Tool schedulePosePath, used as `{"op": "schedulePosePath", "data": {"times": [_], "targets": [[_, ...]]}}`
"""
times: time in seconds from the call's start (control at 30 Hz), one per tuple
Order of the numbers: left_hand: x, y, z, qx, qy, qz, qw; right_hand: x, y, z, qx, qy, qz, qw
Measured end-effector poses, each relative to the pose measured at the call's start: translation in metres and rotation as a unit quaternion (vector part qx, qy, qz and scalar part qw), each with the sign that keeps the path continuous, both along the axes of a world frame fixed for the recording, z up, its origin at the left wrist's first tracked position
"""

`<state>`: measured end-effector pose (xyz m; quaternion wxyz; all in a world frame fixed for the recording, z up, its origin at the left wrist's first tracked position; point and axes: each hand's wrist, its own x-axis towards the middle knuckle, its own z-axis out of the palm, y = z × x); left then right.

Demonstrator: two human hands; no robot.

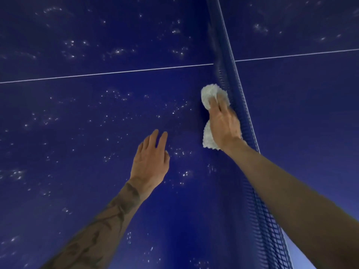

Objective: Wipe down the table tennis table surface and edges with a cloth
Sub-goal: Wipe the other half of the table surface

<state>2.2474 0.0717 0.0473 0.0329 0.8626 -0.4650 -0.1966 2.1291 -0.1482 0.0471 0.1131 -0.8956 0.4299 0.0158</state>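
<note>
The table tennis table (77, 123) has a smooth, hard, deep-blue top with a glossy sheen. It is scattered all over with small bright specks, droplets or glints, I cannot tell which, and a thin matt white line (97, 74) crosses it from 9 to 3 o'clock. The cloth (208, 93), toward 1 o'clock of the middle under the right hand (225, 127), is white, soft and nubby like terry pile. The net (226, 74), from 12 to 5 o'clock, is dark blue open mesh edged with flat white tape.
</note>
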Motion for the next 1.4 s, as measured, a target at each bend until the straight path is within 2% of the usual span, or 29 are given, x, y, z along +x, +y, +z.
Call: {"op": "schedulePosePath", "data": {"times": [0.17,0.43,0.63,0.93,1.07,1.17,1.33,1.4], "targets": [[0.015,-0.023,-0.022,-0.027,-0.044,-0.003,0.999,0.022,-0.006,-0.027,0.013,0.012,-0.011,1.0],[0.024,-0.029,-0.052,-0.1,-0.088,0.015,0.991,0.038,-0.023,-0.051,-0.005,-0.082,-0.091,0.992],[0.025,-0.025,-0.062,-0.148,-0.093,0.023,0.984,0.064,-0.061,-0.044,0.024,-0.146,-0.126,0.981],[0.026,-0.024,-0.067,-0.142,-0.097,0.022,0.985,0.106,-0.101,-0.046,0.033,-0.108,-0.103,0.988],[0.026,-0.025,-0.066,-0.136,-0.1,0.02,0.985,0.119,-0.097,-0.044,-0.002,-0.041,-0.007,0.999],[0.026,-0.025,-0.064,-0.132,-0.098,0.021,0.986,0.102,-0.089,-0.045,0.001,-0.045,0.048,0.998],[0.027,-0.024,-0.066,-0.13,-0.099,0.021,0.986,0.106,-0.124,-0.044,0.033,-0.049,-0.05,0.997],[0.028,-0.023,-0.067,-0.131,-0.099,0.02,0.986,0.122,-0.131,-0.045,0.025,-0.04,-0.06,0.997]]}}
